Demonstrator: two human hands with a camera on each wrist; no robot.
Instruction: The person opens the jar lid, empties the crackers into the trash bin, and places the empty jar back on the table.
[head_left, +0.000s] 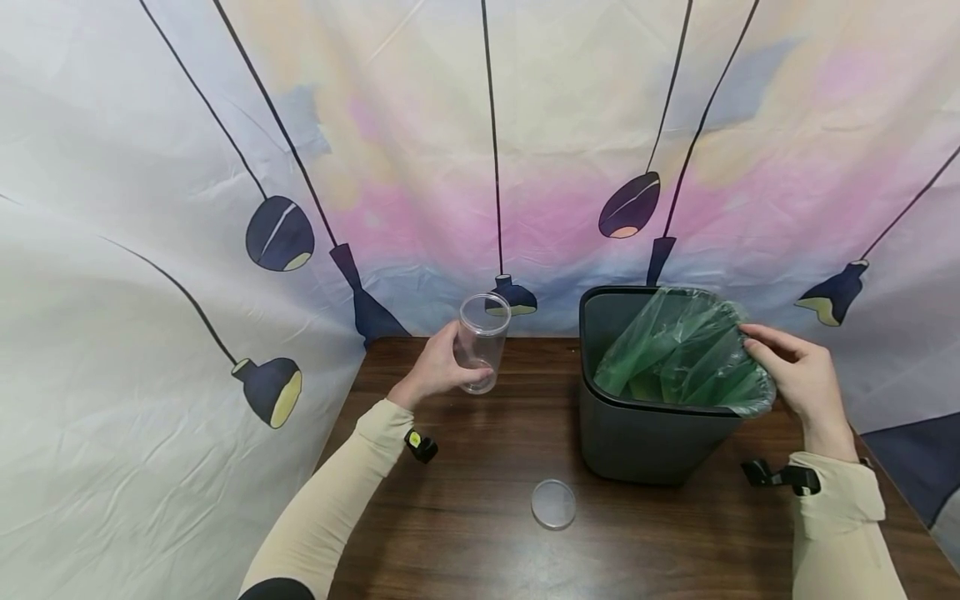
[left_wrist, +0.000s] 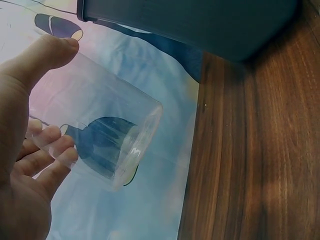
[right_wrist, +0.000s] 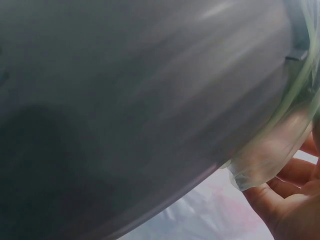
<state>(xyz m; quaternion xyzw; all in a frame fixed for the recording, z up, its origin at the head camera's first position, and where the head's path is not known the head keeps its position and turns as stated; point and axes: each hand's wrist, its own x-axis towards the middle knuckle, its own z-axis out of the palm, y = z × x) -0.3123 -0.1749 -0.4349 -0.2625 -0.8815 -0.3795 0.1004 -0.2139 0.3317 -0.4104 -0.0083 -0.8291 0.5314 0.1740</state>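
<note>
My left hand (head_left: 438, 362) grips a clear plastic jar (head_left: 491, 354) round its side, with the thumb on one side and fingers on the other. The jar's mouth is uncovered, and no contents show inside. In the left wrist view, the base of the jar (left_wrist: 137, 150) hangs apart from the tabletop. At the right rim of a dark grey trash bin (head_left: 645, 437), my right hand (head_left: 810, 383) pinches the edge of a thin green trash bag (head_left: 690, 350). The bag drapes over the bin's right side, while the left rim is bare. Translucent film (right_wrist: 265, 160) partly covers the right fingers.
A clear round lid (head_left: 553, 504) lies flat on the brown wooden table (head_left: 465, 517), in front of the bin. Behind the table hangs a fabric backdrop (head_left: 555, 125) printed with lamps. Wrist cameras are strapped to both forearms.
</note>
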